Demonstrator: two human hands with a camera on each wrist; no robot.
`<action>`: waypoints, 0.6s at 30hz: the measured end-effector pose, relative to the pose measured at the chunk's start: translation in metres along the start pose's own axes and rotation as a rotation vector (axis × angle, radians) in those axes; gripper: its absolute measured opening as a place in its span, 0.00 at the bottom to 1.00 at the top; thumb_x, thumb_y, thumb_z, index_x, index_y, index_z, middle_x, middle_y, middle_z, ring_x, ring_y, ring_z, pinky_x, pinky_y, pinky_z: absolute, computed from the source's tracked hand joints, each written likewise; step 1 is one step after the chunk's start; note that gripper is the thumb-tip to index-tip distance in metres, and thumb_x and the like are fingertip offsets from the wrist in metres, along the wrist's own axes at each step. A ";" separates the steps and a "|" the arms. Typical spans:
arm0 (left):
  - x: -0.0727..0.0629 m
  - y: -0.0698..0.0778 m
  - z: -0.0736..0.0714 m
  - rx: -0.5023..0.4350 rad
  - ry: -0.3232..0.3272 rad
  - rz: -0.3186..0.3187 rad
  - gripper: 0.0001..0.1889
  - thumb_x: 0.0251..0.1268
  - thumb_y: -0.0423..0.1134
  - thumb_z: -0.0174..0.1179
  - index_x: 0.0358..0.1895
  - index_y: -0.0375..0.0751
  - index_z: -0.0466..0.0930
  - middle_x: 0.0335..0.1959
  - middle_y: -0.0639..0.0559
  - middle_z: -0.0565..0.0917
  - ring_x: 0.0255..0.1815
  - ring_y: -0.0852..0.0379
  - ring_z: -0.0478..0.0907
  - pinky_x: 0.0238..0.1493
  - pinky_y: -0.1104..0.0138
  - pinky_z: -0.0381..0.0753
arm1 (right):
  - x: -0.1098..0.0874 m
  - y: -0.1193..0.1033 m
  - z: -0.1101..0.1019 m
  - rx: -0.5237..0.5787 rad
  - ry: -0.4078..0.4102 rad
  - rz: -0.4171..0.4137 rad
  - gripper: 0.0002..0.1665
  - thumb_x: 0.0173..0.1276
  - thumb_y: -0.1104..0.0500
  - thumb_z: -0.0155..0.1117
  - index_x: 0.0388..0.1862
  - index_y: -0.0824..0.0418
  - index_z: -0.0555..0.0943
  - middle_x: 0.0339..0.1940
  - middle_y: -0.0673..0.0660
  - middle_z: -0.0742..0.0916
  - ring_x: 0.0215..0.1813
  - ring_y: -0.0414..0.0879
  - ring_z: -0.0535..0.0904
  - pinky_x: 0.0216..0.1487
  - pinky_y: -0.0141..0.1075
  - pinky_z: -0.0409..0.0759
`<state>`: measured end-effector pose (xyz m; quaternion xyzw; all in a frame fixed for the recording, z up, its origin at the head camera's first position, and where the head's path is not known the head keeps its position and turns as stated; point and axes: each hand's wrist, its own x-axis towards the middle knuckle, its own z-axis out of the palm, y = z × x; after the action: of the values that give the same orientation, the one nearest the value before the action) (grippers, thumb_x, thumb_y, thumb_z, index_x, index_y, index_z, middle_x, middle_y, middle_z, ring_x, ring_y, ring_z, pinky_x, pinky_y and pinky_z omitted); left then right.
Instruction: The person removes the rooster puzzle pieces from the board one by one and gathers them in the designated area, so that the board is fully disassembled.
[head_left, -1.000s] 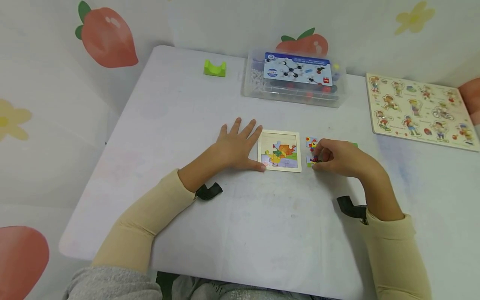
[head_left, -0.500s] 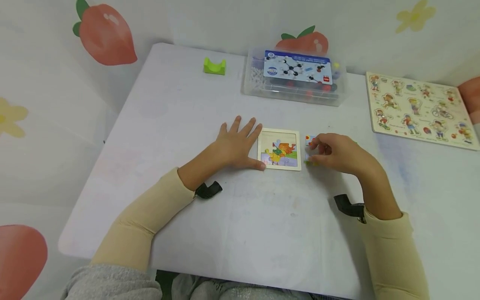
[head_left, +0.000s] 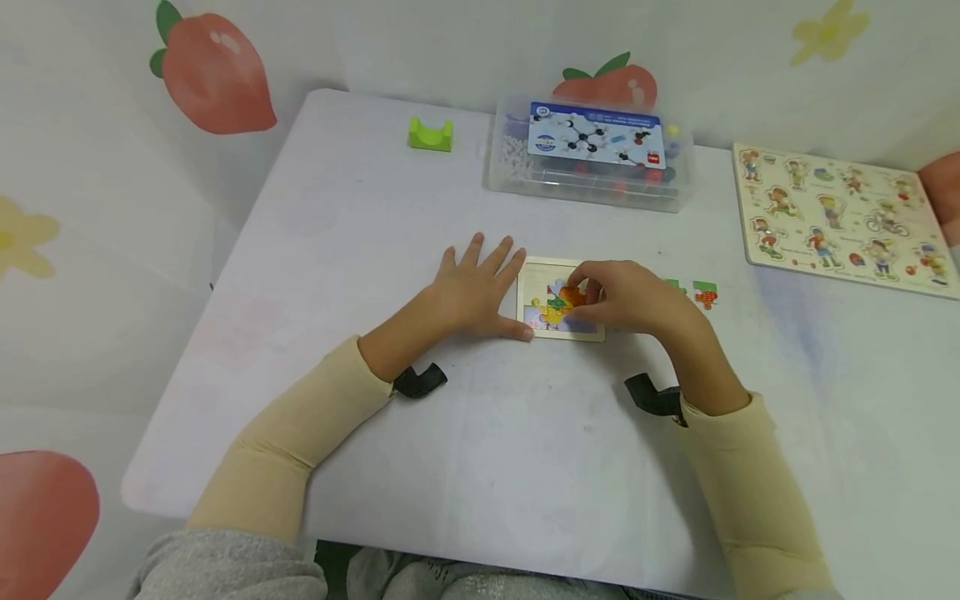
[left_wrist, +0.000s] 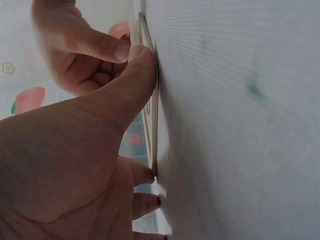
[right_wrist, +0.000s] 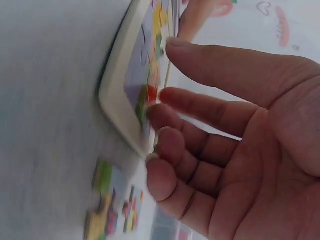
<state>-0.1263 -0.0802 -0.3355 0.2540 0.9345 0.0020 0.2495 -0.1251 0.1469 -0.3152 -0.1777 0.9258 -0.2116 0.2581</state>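
A small wooden puzzle tray [head_left: 551, 336] lies on the table, partly filled with joined pieces [head_left: 553, 315]. My left hand [head_left: 474, 297] is spread beside it, the thumb on its lower left corner and the fingertips by its upper left edge. In the left wrist view that thumb [left_wrist: 137, 75] presses the tray's rim. Over the right part of the tray, my right hand [head_left: 626, 293] has loosely bent fingers at an orange piece [head_left: 573, 297]. In the right wrist view, nothing shows between its thumb [right_wrist: 200, 60] and fingers [right_wrist: 200, 106].
Loose puzzle pieces [head_left: 705, 294] lie right of the tray; others [right_wrist: 103, 177] show close to its edge in the right wrist view. Behind stand a clear plastic case [head_left: 585, 187] with a molecule-picture label and a lime-green block [head_left: 431, 136]. A wooden picture board [head_left: 847, 221] lies far right.
My right hand has moved left from the loose pieces onto the tray, uncovering pieces on the right. My left hand stays in place on the tray's edge.
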 end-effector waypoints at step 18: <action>0.001 -0.001 0.002 0.010 0.004 0.005 0.62 0.55 0.81 0.50 0.83 0.48 0.32 0.83 0.47 0.34 0.80 0.34 0.32 0.72 0.37 0.46 | 0.009 -0.011 0.011 0.028 0.018 0.080 0.24 0.64 0.57 0.74 0.54 0.64 0.75 0.36 0.60 0.82 0.39 0.54 0.75 0.41 0.44 0.73</action>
<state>-0.1267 -0.0804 -0.3377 0.2575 0.9344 -0.0018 0.2463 -0.1243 0.1303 -0.3223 -0.1349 0.9313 -0.2157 0.2607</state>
